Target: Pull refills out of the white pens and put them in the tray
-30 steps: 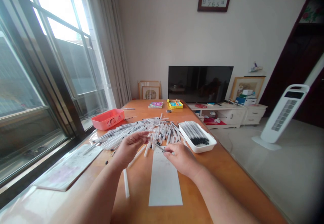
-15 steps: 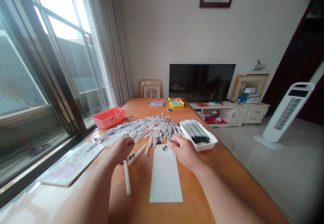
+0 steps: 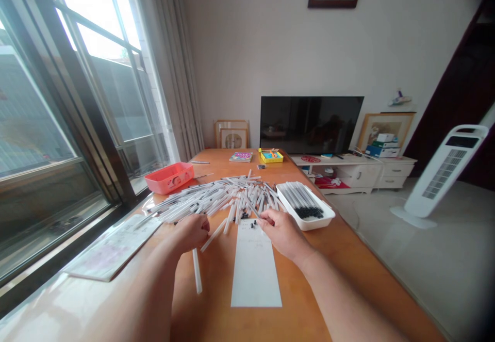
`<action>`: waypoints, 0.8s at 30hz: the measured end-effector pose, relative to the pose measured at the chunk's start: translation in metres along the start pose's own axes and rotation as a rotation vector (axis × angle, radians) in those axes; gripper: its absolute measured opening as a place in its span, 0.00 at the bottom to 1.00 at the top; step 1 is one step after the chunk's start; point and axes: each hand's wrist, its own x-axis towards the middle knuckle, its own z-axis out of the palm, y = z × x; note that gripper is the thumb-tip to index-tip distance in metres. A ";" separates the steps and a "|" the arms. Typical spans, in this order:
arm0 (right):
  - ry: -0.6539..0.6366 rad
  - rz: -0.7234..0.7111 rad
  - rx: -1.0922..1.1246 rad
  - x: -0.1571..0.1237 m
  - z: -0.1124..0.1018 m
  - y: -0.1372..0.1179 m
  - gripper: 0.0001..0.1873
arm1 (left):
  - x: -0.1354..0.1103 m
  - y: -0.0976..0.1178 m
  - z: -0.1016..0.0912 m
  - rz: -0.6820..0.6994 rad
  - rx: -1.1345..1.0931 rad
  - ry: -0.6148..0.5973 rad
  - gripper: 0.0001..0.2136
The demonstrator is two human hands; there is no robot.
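Our right hand rests low over the orange wooden bench. Its fingers are pinched shut on the near end of a thin grey rod, which slants up and away to the left over the edge of a heap of white plastic pen tubes. Our left hand sits at the near edge of that heap with its fingers curled under into a loose fist; we cannot tell whether anything is inside it. Just below it a single white plastic tube lies on the bench, its far end at the hand. Between our hands lies a long strip of white paper, with a few small black caps at its far end. To the right of the heap stands a white rectangular tray filled with tubes laid side by side, dark ends toward us. A coral plastic basket stands by the window, beyond the heap.
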 end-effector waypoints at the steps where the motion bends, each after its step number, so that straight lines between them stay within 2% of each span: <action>1: -0.005 -0.001 0.002 0.000 0.001 0.001 0.09 | 0.000 0.001 0.000 -0.006 -0.016 0.008 0.05; 7: -0.030 -0.002 0.000 -0.002 0.005 0.003 0.09 | -0.001 -0.006 -0.001 -0.026 -0.020 0.101 0.08; 13: -0.032 -0.008 -0.049 -0.003 0.004 0.001 0.09 | -0.001 -0.010 -0.004 -0.027 0.102 0.057 0.09; 19: -0.038 -0.010 -0.057 -0.003 0.006 0.000 0.08 | 0.005 -0.005 0.000 0.039 0.218 0.090 0.08; 24: -0.041 -0.005 -0.053 -0.004 0.006 -0.002 0.09 | 0.010 -0.001 0.005 0.044 0.162 0.112 0.05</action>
